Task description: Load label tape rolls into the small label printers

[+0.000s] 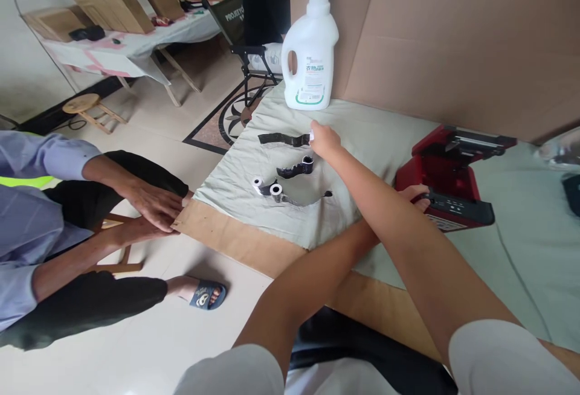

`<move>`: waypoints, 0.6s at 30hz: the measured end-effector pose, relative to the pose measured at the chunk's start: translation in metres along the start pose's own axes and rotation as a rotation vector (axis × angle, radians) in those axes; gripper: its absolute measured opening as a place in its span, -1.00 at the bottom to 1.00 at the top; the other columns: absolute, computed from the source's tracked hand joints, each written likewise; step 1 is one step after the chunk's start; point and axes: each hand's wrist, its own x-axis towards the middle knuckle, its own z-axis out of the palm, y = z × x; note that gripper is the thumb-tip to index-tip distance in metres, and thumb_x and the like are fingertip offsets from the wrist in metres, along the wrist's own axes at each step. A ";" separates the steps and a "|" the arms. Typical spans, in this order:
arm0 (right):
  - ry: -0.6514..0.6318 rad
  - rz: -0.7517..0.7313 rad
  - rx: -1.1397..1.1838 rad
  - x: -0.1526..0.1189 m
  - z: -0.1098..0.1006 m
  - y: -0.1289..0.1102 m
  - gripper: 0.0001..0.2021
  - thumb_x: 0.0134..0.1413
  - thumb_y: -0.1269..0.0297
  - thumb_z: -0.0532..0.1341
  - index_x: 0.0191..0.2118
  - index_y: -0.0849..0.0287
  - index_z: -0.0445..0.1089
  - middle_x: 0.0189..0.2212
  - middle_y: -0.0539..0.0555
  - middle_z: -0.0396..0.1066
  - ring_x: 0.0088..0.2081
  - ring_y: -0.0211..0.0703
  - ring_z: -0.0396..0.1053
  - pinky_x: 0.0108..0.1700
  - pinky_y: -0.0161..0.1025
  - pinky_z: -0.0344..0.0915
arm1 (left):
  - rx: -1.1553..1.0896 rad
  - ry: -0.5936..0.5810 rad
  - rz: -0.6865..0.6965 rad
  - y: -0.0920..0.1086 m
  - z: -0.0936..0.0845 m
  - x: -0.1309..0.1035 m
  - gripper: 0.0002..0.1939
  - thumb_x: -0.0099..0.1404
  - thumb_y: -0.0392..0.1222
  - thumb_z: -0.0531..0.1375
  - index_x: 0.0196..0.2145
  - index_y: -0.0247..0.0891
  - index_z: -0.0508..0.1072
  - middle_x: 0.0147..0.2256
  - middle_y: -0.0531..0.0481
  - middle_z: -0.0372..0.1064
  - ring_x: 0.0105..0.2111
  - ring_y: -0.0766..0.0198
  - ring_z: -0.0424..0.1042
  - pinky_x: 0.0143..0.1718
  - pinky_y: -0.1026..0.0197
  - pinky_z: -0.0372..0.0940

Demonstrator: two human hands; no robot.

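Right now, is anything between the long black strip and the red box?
The right hand, at one end of the black strip, and its forearm; past them, only cloth shows before the red box.

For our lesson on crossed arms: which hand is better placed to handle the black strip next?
Probably the right hand: it appears to pinch the black strip; the left hand is at the red box.

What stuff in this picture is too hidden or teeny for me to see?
In the head view:
Some of the inside of the open red box: hidden by its black front panel.
Part of the left hand: behind the right forearm.
The white piece at the crinkly black strip's end: mostly under the right hand.
The white plastic jug's smallest print: too tiny.
The seated person's head: past the left edge.
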 end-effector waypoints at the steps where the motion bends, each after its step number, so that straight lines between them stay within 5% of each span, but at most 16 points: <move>1: 0.021 0.009 0.011 -0.003 -0.002 -0.001 -0.51 0.27 0.27 0.27 0.27 0.14 0.26 0.11 0.35 0.46 0.07 0.27 0.43 0.00 0.04 0.38 | 0.008 -0.001 0.012 0.000 -0.001 0.000 -0.69 0.55 -0.22 0.09 0.17 -0.26 0.42 0.00 -0.23 0.53 -0.03 0.15 0.54 0.04 0.21 0.43; 5: 0.185 -0.166 0.095 -0.041 -0.017 -0.021 -0.54 0.35 0.05 0.23 0.24 0.17 0.31 0.14 0.32 0.44 0.13 0.26 0.38 0.01 0.01 0.35 | 0.094 -0.054 0.067 0.002 -0.009 -0.006 -0.73 0.56 -0.16 0.07 0.12 -0.15 0.45 -0.14 -0.12 0.55 -0.16 0.14 0.53 -0.09 0.18 0.41; 9: -0.177 -0.439 0.048 -0.101 -0.010 -0.052 -0.59 0.20 -0.17 0.29 -0.17 0.12 0.50 -0.20 0.15 0.57 -0.17 0.05 0.49 -0.20 -0.16 0.28 | 0.186 -0.018 0.052 0.006 -0.016 -0.014 -0.60 0.56 0.01 0.09 0.26 -0.05 0.39 -0.04 -0.07 0.60 -0.09 0.13 0.58 -0.08 0.19 0.39; 11: -0.272 -0.446 -0.024 -0.125 0.003 -0.061 -0.63 0.15 -0.12 0.33 -0.26 0.12 0.49 -0.25 0.17 0.57 -0.21 0.07 0.51 -0.27 -0.18 0.24 | 0.228 0.032 0.036 0.007 -0.016 -0.018 -0.59 0.55 0.06 0.10 0.26 0.00 0.41 0.01 -0.02 0.61 -0.06 0.12 0.59 -0.08 0.18 0.40; 14: -0.203 -0.407 -0.010 -0.141 0.019 -0.060 -0.80 0.18 0.10 0.27 -0.23 0.12 0.45 -0.25 0.21 0.56 -0.21 0.09 0.51 -0.31 -0.17 0.19 | 0.232 0.106 0.055 0.007 -0.013 -0.022 -0.61 0.54 0.04 0.11 0.23 -0.01 0.45 0.07 0.00 0.59 -0.03 0.12 0.59 0.01 0.15 0.42; 18: -0.142 -0.374 0.387 -0.150 0.009 -0.034 -0.83 0.01 0.24 0.28 -0.26 0.08 0.31 -0.31 0.04 0.46 -0.29 -0.07 0.42 -0.33 -0.21 0.19 | 0.211 0.097 0.047 0.008 -0.015 -0.022 -0.61 0.54 0.03 0.11 0.24 0.01 0.45 0.01 0.02 0.59 -0.04 0.13 0.58 0.07 0.12 0.45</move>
